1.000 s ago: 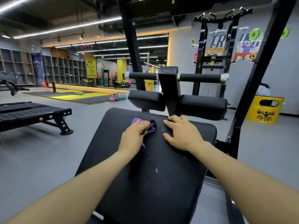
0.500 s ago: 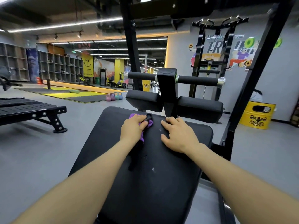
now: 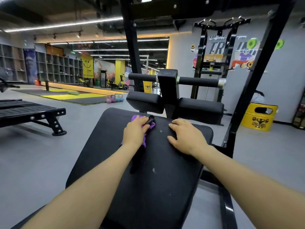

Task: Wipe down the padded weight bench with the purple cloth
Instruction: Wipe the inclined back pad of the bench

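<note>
A grey-floored gym fills the frame, with cubby shelves [image 3: 57, 68] at the upper left, a low black platform [image 3: 31, 113] at the left edge and a yellow drum [image 3: 259, 116] at the right. Compared with half a second ago, both hands sit in almost the same spots near the far end of the padded weight bench [image 3: 148, 162]; the whole view has only slid slightly, and the left hand has barely shifted on the cloth. Beyond the bench stand two black roller pads [image 3: 200, 109] on a central post, a foam-covered bar above them, and a slanting black frame post [image 3: 257, 76] at the right; small coloured kettlebells [image 3: 114, 98] sit on the floor at centre left. The left hand [image 3: 134, 133] lies on the purple cloth [image 3: 152, 125], fingers bent over it and pressing it to the pad, a black strap beside them. The right hand [image 3: 186, 138] rests flat on the pad at centre right, fingers spread, holding nothing.
</note>
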